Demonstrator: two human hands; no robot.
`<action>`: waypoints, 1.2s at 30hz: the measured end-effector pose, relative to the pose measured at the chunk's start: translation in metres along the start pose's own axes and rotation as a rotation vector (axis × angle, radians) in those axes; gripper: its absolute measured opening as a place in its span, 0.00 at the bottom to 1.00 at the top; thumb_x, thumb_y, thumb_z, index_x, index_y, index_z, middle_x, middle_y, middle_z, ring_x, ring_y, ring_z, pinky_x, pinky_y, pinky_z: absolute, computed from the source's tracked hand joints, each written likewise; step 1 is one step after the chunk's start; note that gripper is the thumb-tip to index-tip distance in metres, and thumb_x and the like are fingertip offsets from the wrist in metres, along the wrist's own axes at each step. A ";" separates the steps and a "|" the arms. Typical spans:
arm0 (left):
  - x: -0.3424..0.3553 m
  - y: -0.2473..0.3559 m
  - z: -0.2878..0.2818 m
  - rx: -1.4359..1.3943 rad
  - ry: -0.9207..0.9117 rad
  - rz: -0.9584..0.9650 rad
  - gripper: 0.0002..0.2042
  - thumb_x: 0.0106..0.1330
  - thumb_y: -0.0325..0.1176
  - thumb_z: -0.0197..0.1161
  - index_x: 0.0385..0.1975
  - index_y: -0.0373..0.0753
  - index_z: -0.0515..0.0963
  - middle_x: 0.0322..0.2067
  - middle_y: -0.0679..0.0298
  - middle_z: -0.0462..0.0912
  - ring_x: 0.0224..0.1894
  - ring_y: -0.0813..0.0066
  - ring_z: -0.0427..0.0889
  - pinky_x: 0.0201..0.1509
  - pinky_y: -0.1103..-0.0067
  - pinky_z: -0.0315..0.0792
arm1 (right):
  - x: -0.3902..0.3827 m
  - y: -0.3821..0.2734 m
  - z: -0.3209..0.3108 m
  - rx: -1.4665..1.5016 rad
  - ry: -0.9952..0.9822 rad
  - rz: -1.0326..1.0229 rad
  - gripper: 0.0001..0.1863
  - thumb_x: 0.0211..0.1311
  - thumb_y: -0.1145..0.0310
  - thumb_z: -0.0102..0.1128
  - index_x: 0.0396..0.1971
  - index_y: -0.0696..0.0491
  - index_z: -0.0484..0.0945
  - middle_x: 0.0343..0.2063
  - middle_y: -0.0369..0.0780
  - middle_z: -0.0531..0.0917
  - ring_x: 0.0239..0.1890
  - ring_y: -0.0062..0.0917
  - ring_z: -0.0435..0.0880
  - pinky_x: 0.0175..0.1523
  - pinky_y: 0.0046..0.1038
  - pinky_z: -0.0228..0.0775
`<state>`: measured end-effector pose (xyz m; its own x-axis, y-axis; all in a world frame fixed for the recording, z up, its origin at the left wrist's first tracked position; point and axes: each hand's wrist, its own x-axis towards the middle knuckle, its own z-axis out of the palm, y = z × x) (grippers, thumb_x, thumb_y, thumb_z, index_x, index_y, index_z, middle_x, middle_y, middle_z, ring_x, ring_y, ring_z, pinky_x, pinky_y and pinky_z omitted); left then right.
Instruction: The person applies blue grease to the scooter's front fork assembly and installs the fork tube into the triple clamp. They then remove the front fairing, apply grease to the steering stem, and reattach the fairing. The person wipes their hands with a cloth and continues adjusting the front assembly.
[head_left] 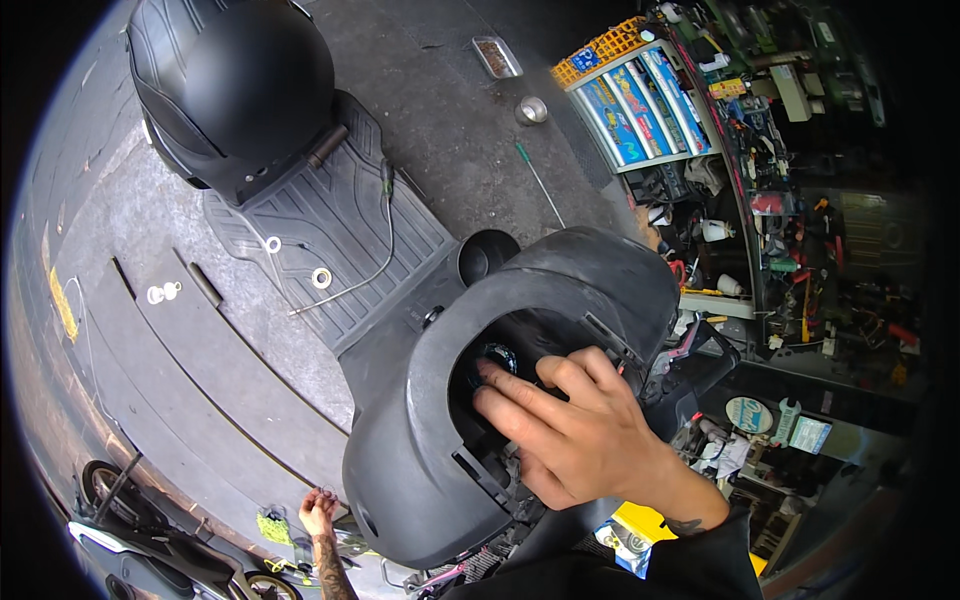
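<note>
My right hand (580, 430) reaches into the oval opening of a dark grey scooter body (430, 420). Its fingers are bent together, fingertips at a shiny, round, glassy-looking part (497, 358) deep inside; the thumb's grip is mostly hidden. Low beside the scooter's left flank is my left hand (319, 510), smaller in view, with its fingertips drawn together. Whatever lies between those fingertips is too small to tell. A ribbed footboard (370, 240) extends ahead, carrying a pale ring (321, 278) and a thin dark cable (385, 235).
A smooth black dome-shaped part (265, 80) stands beyond the footboard. A metal tray (497, 58), a small bowl (531, 111) and a green-handled screwdriver (540, 185) lie on the floor. Stickered drawers (640, 108) and cluttered shelves line the right; a parked motorcycle (150, 565) is at lower left.
</note>
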<state>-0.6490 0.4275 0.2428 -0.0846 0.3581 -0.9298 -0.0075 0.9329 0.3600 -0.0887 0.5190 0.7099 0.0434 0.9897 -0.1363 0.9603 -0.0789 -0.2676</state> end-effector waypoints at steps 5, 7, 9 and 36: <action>-0.029 0.027 0.016 0.125 0.019 0.008 0.10 0.72 0.20 0.57 0.51 0.30 0.76 0.37 0.57 0.86 0.34 0.65 0.89 0.39 0.69 0.89 | 0.001 0.001 -0.002 -0.064 0.022 0.038 0.29 0.47 0.66 0.59 0.54 0.52 0.84 0.57 0.40 0.87 0.42 0.33 0.77 0.50 0.34 0.67; -0.037 0.035 0.023 0.093 0.033 0.016 0.10 0.72 0.19 0.57 0.51 0.30 0.76 0.37 0.56 0.86 0.33 0.65 0.89 0.39 0.69 0.89 | 0.001 0.001 -0.003 -0.069 0.010 -0.002 0.28 0.48 0.66 0.58 0.53 0.52 0.84 0.57 0.40 0.87 0.41 0.33 0.77 0.48 0.34 0.67; -0.042 0.038 0.027 0.083 0.022 0.000 0.11 0.72 0.19 0.57 0.51 0.29 0.76 0.37 0.55 0.86 0.33 0.65 0.89 0.39 0.69 0.89 | 0.000 0.000 -0.004 -0.126 0.007 0.016 0.28 0.48 0.65 0.58 0.53 0.53 0.84 0.57 0.40 0.87 0.41 0.33 0.76 0.48 0.34 0.68; -0.057 0.043 0.039 -0.013 0.068 0.010 0.11 0.71 0.17 0.56 0.51 0.29 0.75 0.38 0.55 0.85 0.34 0.63 0.88 0.38 0.70 0.88 | -0.001 0.004 -0.008 -0.150 -0.009 -0.059 0.25 0.44 0.63 0.60 0.47 0.52 0.86 0.53 0.42 0.88 0.41 0.33 0.77 0.45 0.35 0.69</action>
<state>-0.6061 0.4487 0.3085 -0.1527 0.3636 -0.9189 -0.0192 0.9286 0.3706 -0.0822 0.5186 0.7168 -0.0166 0.9909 -0.1337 0.9915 -0.0009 -0.1300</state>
